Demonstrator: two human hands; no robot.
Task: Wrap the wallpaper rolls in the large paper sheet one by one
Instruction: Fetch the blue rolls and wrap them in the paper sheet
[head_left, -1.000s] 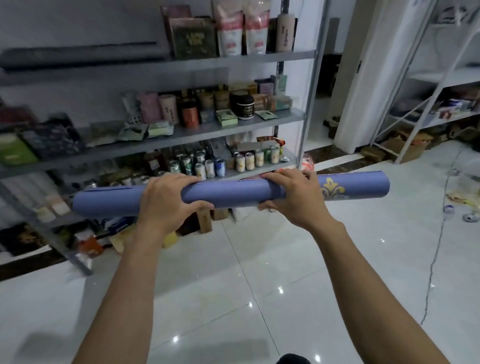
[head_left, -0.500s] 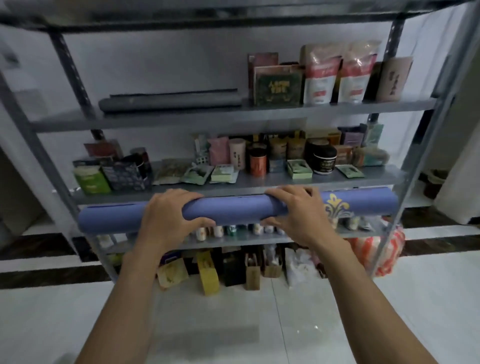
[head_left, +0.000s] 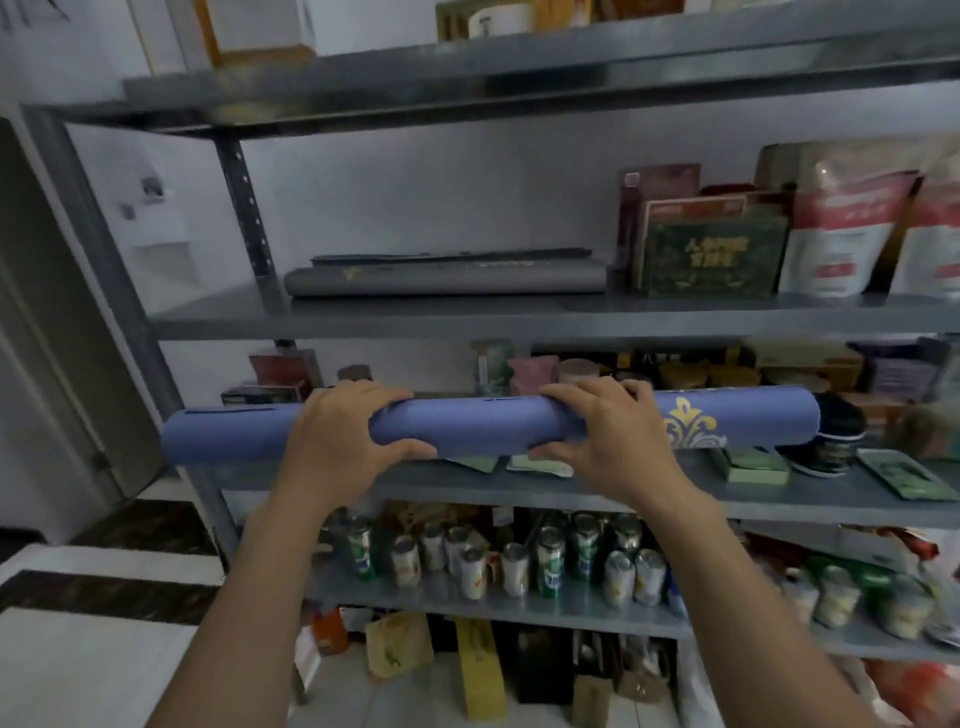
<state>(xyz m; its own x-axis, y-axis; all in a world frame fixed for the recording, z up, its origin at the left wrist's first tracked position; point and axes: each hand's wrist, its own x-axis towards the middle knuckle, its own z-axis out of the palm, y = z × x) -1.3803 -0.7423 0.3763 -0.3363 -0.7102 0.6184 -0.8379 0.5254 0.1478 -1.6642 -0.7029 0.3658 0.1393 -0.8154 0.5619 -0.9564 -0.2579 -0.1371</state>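
- Two bare forearms reach up from the lower edge of the view, above a pale tiled floor (head_left: 78, 670).
- The left hand (head_left: 337, 436) grips the blue wallpaper roll (head_left: 478, 428) left of its middle. Its fingers (head_left: 363, 395) curl over the top of the roll, slightly spread. The thumb wraps round the underside.
- The right hand (head_left: 608, 431) grips the same roll right of its middle. Its fingers (head_left: 587, 392) curl over the top, slightly spread. The thumb presses against the underside.
- The roll is held level in the air between both hands, in front of a metal shelf unit (head_left: 519, 319), at the height of the middle shelf.
- A gold ornament (head_left: 685, 421) is printed on the roll just beside the right hand, toward the roll's right end.
- A black jar (head_left: 831, 436) stands on the middle shelf, partly hidden behind the roll's right end.
- Drink cans (head_left: 550, 561) stand in a row on the shelf below.
- On the shelf above, a grey roll (head_left: 447, 278) lies flat. To its right stand a green box (head_left: 711, 257) and white-and-red pouches (head_left: 841, 228).
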